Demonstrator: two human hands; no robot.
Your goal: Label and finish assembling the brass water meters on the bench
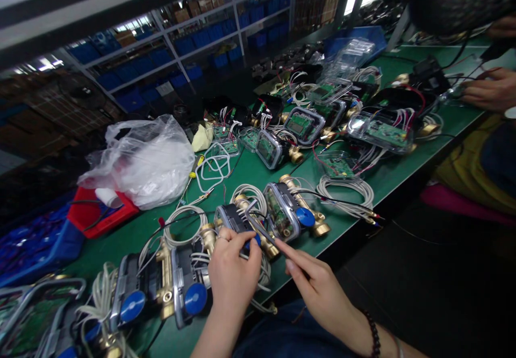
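Note:
My left hand [233, 272] is closed round a small meter unit [234, 219] with a dark body, brass fittings and a blue cap, near the front edge of the green bench [258, 172]. My right hand [318, 288] pinches a thin metal tool [258, 222], apparently tweezers, whose bent tip reaches over that unit. Just right of it lies a second meter [284, 210] with a clear cover, a circuit board inside and a blue cap [305, 217]. Coiled grey cables [346, 188] lie around both.
More meters with blue caps [161, 285] lie at my left. A crumpled plastic bag [141, 162] rests on a red tray [94, 213]. Several open units with circuit boards [379, 129] fill the far bench. Another person's hands [489, 89] work at the right. Shelves of blue bins [181, 51] stand behind.

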